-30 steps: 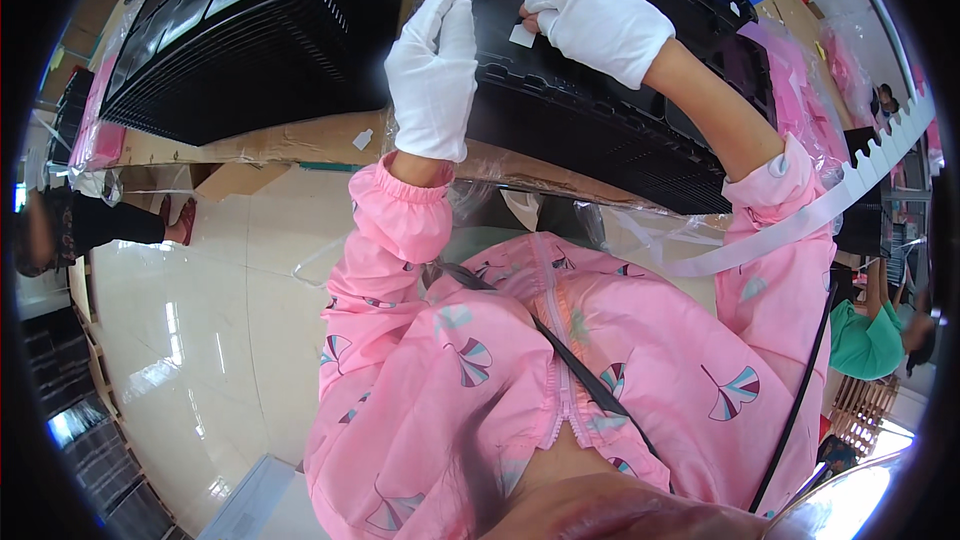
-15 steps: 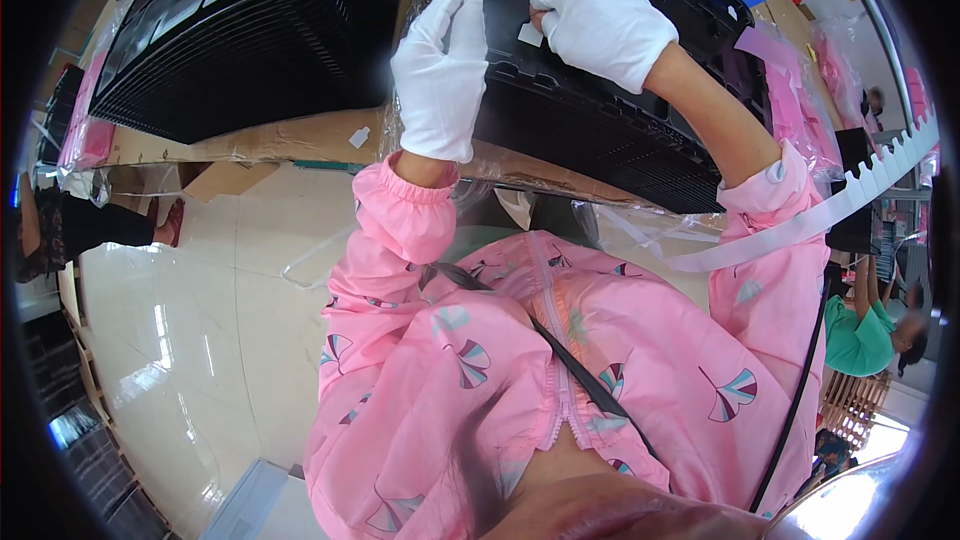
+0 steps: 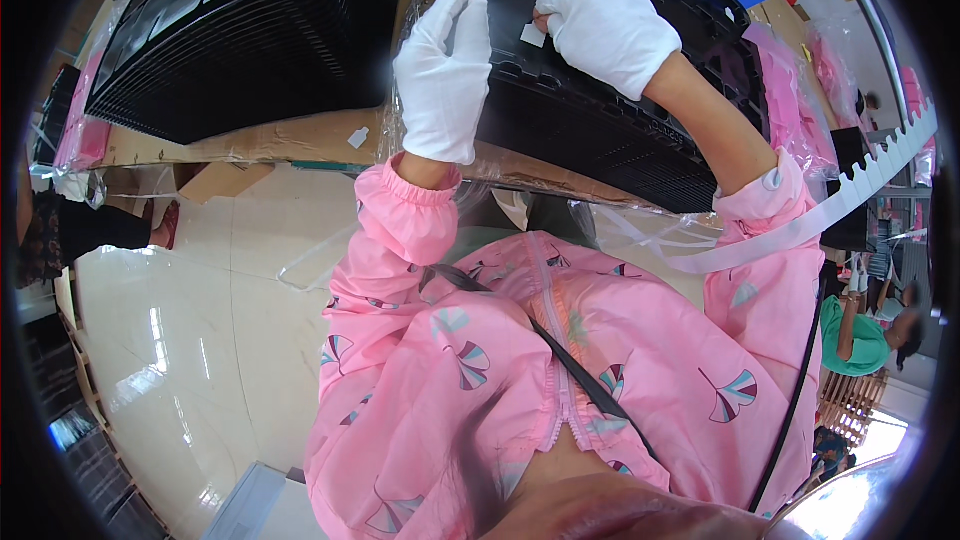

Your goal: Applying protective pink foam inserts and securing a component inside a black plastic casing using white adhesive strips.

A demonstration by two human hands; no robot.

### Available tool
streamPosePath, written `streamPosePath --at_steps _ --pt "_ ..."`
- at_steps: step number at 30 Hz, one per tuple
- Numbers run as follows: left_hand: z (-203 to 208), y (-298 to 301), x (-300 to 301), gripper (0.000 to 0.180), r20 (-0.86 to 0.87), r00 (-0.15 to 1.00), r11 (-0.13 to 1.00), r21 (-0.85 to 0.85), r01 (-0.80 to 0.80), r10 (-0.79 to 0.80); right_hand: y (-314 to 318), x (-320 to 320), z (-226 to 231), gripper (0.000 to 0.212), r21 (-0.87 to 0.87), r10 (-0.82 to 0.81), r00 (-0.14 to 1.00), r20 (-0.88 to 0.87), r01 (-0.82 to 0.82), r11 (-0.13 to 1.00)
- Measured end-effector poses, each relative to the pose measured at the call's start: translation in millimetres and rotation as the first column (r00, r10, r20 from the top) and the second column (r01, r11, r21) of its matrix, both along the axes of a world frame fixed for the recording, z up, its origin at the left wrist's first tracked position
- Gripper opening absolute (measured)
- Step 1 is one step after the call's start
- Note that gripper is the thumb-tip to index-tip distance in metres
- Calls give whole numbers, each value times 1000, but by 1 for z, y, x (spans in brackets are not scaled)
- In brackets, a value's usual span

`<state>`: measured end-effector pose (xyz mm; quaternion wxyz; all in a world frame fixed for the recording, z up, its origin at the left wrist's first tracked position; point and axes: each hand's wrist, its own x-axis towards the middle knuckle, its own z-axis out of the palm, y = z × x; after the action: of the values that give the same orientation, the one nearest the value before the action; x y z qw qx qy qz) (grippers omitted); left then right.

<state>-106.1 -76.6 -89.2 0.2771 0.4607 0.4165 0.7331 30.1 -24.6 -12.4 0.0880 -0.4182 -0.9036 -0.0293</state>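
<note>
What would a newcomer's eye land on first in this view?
Probably the white-gloved left hand and right hand at upper centre, a small white tag at the right one's fingertips. Next, the bright pink jacket filling the lower middle. Then a glossy black stack at upper left.

No lettering, number or sign can be read. The small white square label (image 3: pixel 533 35) at the frame's upper centre and the small white paper tag (image 3: pixel 358 137) on brown cardboard (image 3: pixel 270 145), left of it, show no legible print.
</note>
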Motion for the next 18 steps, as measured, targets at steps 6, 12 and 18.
streamPosePath --at_steps 6,12,18 --pt "-2 1 -1 26 -32 999 1000 17 -16 16 -3 -8 6 18 -29 -72 996 61 74 997" --pt "0 0 1 26 56 998 1000 6 20 -20 -5 -1 -2 17 16 -64 998 -8 64 998" --pt "-5 1 -1 26 57 998 1000 16 25 -26 -8 -6 6 16 -59 -83 996 35 85 995"
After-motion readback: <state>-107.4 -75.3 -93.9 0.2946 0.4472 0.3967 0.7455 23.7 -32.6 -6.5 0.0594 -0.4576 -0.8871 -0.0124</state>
